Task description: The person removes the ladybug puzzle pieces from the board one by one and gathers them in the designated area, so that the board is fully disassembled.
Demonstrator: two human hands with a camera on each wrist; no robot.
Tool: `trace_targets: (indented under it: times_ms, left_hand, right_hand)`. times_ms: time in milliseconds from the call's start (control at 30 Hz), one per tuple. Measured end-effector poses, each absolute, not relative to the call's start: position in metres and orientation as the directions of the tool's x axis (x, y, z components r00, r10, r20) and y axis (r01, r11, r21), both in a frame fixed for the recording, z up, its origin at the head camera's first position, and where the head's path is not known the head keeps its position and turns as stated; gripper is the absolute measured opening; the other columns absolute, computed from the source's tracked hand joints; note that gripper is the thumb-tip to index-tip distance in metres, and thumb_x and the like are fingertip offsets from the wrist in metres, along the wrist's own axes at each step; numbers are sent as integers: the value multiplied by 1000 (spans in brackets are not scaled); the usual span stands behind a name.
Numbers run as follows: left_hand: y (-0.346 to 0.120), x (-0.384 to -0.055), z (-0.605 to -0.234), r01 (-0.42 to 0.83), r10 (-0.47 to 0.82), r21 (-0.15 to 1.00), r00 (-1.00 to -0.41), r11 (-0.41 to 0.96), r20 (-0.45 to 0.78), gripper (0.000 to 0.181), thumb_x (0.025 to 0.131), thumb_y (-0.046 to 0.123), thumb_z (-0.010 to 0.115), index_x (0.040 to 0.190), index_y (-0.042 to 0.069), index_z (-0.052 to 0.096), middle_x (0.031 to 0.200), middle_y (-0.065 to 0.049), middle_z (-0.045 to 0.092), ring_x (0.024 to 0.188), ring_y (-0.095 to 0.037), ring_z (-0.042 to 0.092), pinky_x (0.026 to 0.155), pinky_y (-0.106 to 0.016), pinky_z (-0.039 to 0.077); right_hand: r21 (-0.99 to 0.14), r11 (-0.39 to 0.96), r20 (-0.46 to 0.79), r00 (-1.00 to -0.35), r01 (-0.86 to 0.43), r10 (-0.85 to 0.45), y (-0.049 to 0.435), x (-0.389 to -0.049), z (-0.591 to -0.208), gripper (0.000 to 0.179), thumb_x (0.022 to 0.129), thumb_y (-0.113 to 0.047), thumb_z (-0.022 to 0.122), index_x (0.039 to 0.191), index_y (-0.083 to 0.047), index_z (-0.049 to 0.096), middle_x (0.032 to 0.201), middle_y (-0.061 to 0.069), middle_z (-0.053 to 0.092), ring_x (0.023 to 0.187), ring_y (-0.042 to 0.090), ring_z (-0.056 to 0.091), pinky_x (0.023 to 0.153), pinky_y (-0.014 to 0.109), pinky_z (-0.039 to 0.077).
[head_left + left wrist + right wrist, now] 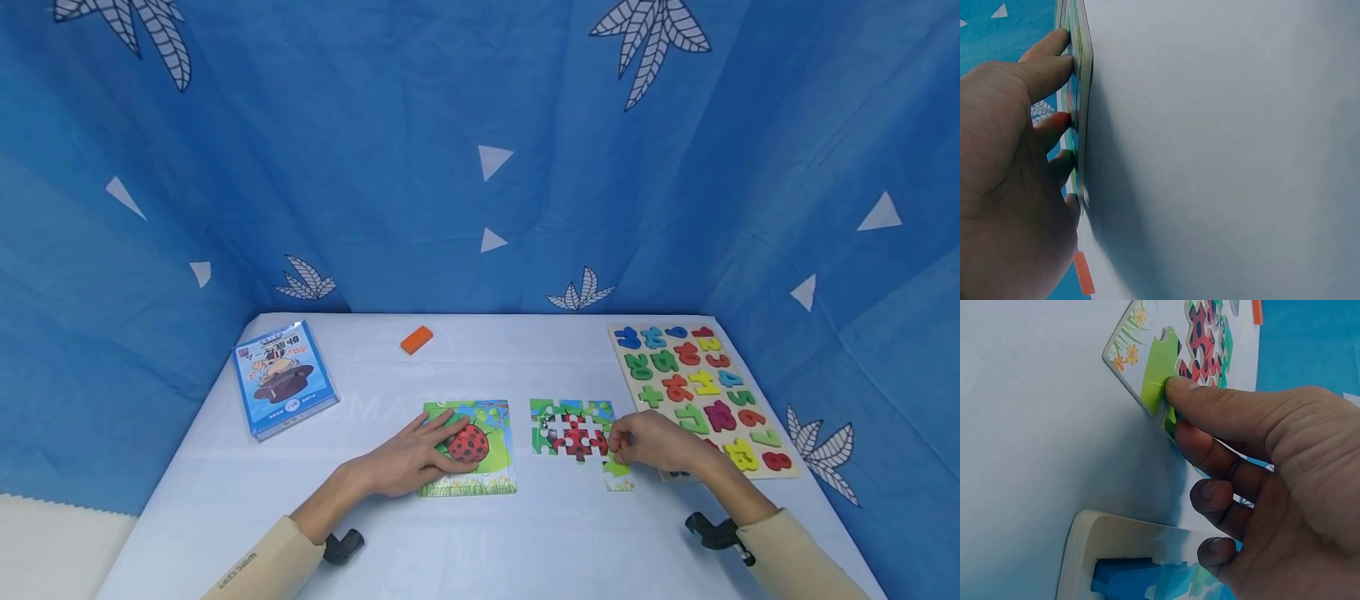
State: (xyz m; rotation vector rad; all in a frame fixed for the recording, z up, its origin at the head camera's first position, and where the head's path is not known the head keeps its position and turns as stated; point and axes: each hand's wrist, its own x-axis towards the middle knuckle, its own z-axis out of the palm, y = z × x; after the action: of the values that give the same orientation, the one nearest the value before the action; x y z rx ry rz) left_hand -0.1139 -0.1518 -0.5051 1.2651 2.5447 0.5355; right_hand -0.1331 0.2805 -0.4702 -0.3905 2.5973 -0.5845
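Observation:
My left hand [405, 457] rests on a ladybug picture board [495, 483], its fingers spread over the left side. To the right lies a partly joined ladybug jigsaw puzzle [576, 440], showing red, black and green pieces. At that puzzle's right edge, my right hand [660, 440] pinches a green puzzle piece [1170, 420] between thumb and index finger; the fingers hide much of it. Just below sits a corner piece [619, 482] with grass and flowers, and in the right wrist view it lies against the thumb tip. The left wrist view shows the board edge-on under the fingertips.
A wooden number board [784, 472] with coloured numerals lies beside and partly under the right forearm. At the back of the white table [510, 550] is an orange block [417, 339]. A blue box [285, 379] lies at the far left. Blue curtains stand behind and on both sides.

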Motion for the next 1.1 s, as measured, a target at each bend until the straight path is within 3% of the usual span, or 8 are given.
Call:
trace_targets:
  times_ms: [833, 1100]
  left_hand:
    - [-153, -114, -505, 689, 797, 464, -602, 556, -60, 42, 105, 23, 55, 141, 45, 56, 168, -7, 18, 155, -37, 7, 120, -66, 8]
    - [-153, -114, -505, 675, 791, 475, -607, 565, -79, 45, 105, 19, 52, 142, 45, 54, 169, -5, 17, 155, -35, 5, 120, -66, 6]
  right_hand:
    - [-438, 877, -359, -855, -199, -373, 280, -134, -471, 16, 84, -18, 82, 83, -24, 67, 73, -6, 57, 75, 12, 53, 62, 26, 42]
    - [-489, 843, -311, -858, -224, -409, 276, -138, -468, 8, 91, -21, 76, 87, -23, 69, 76, -9, 61, 76, 12, 56, 63, 24, 46]
